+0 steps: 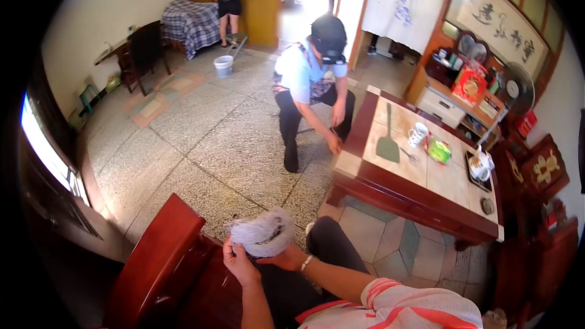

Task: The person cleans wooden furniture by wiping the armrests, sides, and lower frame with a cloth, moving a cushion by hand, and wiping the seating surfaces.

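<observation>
A whitish, ring-shaped roll [261, 233] with a fuzzy, wound-looking surface is held over my lap; its exact kind is hard to make out. My left hand [241, 262] has its fingers and thumb closed on the roll's left end. From below and to the right, my right hand [289, 258] grips the underside of the same roll, its fingers partly hidden behind it. Beside my left forearm is a dark red wooden chair [159, 256].
A tiled wooden table [390, 178] at right bears a green fly swatter [388, 147], scissors [409, 156], a mug [417, 134], a green packet [439, 150] and a teapot [481, 164]. One person [312, 79] crouches by it; another [228, 0] stands far back near a bucket [223, 67].
</observation>
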Motion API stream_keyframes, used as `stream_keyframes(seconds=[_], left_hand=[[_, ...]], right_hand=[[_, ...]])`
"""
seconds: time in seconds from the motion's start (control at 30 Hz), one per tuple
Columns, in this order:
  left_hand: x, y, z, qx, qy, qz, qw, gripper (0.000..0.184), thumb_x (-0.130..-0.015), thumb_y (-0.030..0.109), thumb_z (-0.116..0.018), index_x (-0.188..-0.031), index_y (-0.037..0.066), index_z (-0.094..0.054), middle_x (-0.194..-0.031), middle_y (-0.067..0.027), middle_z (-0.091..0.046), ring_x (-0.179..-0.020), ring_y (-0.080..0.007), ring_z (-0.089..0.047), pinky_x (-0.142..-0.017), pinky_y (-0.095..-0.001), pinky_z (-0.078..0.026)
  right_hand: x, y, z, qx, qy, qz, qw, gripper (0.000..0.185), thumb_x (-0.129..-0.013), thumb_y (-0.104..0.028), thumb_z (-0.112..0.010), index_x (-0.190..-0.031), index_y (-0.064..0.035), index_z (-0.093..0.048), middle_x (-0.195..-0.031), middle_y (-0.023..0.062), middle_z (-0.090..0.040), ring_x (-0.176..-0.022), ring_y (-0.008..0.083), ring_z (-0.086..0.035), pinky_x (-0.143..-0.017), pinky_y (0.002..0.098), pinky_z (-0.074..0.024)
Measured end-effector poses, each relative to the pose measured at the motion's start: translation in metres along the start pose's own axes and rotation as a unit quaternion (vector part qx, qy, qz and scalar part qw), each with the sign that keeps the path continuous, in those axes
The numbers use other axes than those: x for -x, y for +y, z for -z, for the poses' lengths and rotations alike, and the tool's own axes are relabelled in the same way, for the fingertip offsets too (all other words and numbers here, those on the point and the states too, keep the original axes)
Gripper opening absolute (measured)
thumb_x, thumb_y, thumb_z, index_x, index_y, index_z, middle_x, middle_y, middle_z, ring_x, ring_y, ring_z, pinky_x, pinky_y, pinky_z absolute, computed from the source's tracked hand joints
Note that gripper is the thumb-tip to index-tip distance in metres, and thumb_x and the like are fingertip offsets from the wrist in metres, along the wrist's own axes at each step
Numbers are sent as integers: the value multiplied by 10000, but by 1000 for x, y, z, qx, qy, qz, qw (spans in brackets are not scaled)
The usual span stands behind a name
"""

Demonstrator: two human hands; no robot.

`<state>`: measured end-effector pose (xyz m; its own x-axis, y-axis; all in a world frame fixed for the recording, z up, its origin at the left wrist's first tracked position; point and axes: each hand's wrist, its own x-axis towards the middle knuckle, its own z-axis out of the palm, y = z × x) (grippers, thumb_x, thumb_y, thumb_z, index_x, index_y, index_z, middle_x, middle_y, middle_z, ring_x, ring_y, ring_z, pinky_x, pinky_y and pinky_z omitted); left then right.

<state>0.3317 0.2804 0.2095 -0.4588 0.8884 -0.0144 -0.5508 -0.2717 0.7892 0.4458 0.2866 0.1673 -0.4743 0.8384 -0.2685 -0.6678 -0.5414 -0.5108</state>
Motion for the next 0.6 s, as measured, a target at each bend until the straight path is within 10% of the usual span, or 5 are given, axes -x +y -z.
stream_keyframes(seconds=[0.1, 0.13, 0.37, 0.53, 0.6], left_hand=[[14, -30, 17, -81, 34, 39, 995, 79, -837, 32, -490, -870, -2, -553, -922, -37, -570, -818, -114, -513, -767, -263, -419], [21, -33, 19, -82, 18, 70, 994, 68, -835, 35, -487, -853, 6, -547, -896, -24, -563, -805, -106, -505, -751, -258, -416], [88, -28, -6, 53, -45, 243, 968, 103, -817, 143, -490, -841, 47, -519, -879, -29, -527, -807, -144, -502, -761, -305, -406], [64, -7, -15, 174, 2, 286, 942, 246, -828, 229, -472, -989, 46, -499, -1062, -80, -534, -1025, -236, -507, -884, -377, -398], [55, -10, -7, 158, 8, 250, 955, 235, -832, 229, -468, -978, 49, -503, -1056, -78, -534, -1015, -230, -510, -880, -373, -401]], right_hand=[[-12, 6, 37, -187, -163, 6, 969, 333, -896, -265, -411, -1180, -102, -472, -1188, 75, -512, -1118, 244, -452, -897, 366, -418], [-10, 4, 42, -138, -46, -3, 989, 284, -898, -248, -402, -1112, -115, -534, -1116, 52, -562, -1089, 240, -474, -921, 350, -395], [-14, 7, 121, -222, -121, -32, 967, 438, -886, -340, -428, -1249, -95, -427, -1222, 125, -490, -1093, 253, -494, -935, 391, -396], [26, -30, 20, -29, 208, -106, 972, 435, -880, -307, -385, -1214, -33, -436, -1203, 106, -510, -1066, 277, -509, -917, 421, -403], [28, -23, 29, -96, 41, -88, 991, 444, -876, -316, -389, -1218, -35, -433, -1218, 103, -497, -1099, 268, -484, -947, 420, -372]])
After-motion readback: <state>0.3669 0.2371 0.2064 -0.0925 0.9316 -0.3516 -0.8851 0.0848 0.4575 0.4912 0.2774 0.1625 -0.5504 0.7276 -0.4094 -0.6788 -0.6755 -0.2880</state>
